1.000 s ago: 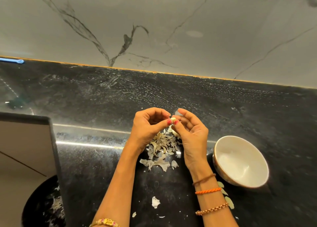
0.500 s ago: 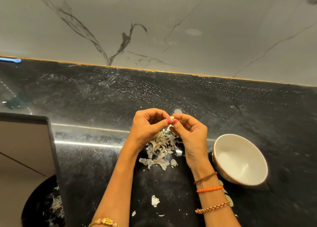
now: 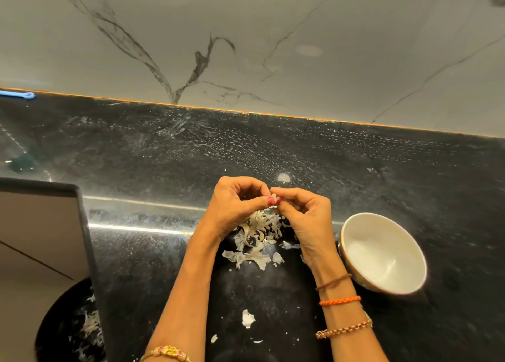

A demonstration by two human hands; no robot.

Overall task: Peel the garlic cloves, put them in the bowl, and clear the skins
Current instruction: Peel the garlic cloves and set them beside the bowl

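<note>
My left hand (image 3: 235, 205) and my right hand (image 3: 306, 219) meet above a black counter, fingertips together. Between them they pinch a small garlic clove (image 3: 275, 197), mostly hidden by the fingers. Directly under the hands lies a heap of pale garlic skins (image 3: 259, 236). A white bowl (image 3: 382, 252) stands on the counter to the right of my right wrist; its inside looks bare.
Loose skin scraps (image 3: 248, 318) lie nearer me on the black counter (image 3: 273, 148). A round black bin (image 3: 68, 326) with skins in it shows at lower left, beyond the counter's edge. A marble wall (image 3: 246, 33) backs the counter. A blue object (image 3: 19, 95) lies far left.
Both hands stay together over the skin heap, with the fingers shifting slightly round the clove. The bowl and skins have not moved.
</note>
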